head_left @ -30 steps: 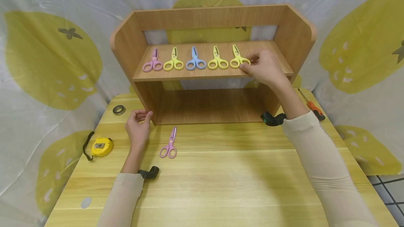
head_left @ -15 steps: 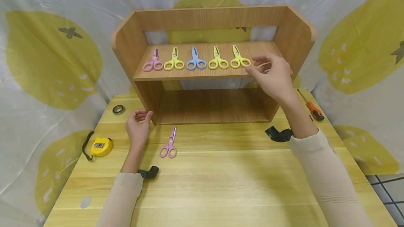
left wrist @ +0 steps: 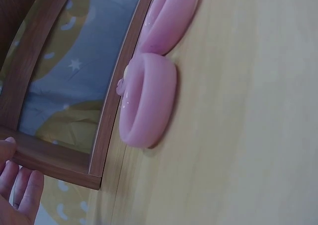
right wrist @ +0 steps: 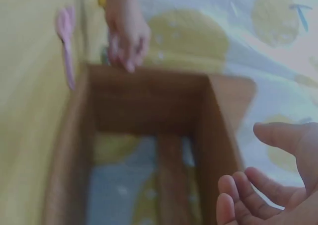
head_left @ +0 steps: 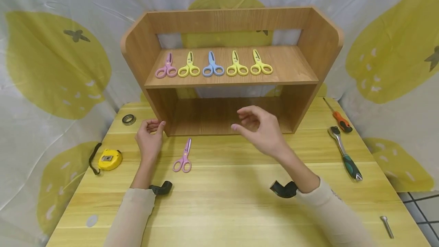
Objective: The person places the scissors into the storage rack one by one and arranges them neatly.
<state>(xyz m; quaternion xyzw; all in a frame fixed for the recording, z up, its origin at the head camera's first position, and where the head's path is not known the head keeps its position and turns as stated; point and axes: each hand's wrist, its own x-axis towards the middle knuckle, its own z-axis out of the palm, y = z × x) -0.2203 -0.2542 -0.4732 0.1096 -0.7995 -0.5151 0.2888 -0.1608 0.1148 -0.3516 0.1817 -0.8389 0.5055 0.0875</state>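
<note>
My left hand (head_left: 149, 140) is at the lower left side of a wooden shelf (head_left: 219, 85), its thumb and loosely bent fingers at the side panel. In the left wrist view its fingers (left wrist: 31, 192) appear by the panel's edge. My right hand (head_left: 262, 130) hovers in front of the lower compartment, thumb and fingers apart, holding nothing. On the table, just right of my left hand, lie pink scissors (head_left: 184, 157), whose handle loops (left wrist: 149, 101) fill the left wrist view. Along the upper board runs a row: pink scissors (head_left: 166, 69), blue scissors (head_left: 213, 68) and several yellow scissors (head_left: 261, 67).
On the table's left are a roll of tape (head_left: 128, 119), a yellow tape measure (head_left: 110, 159) and a grey disc (head_left: 92, 220). To the right lie an orange-handled screwdriver (head_left: 339, 119), a green-handled ratchet (head_left: 348, 159) and a bolt (head_left: 387, 227).
My right hand has let go of the rightmost yellow scissors and come down and left, off the upper board. The ratchet and bolt are now uncovered. My left hand has stayed put.
</note>
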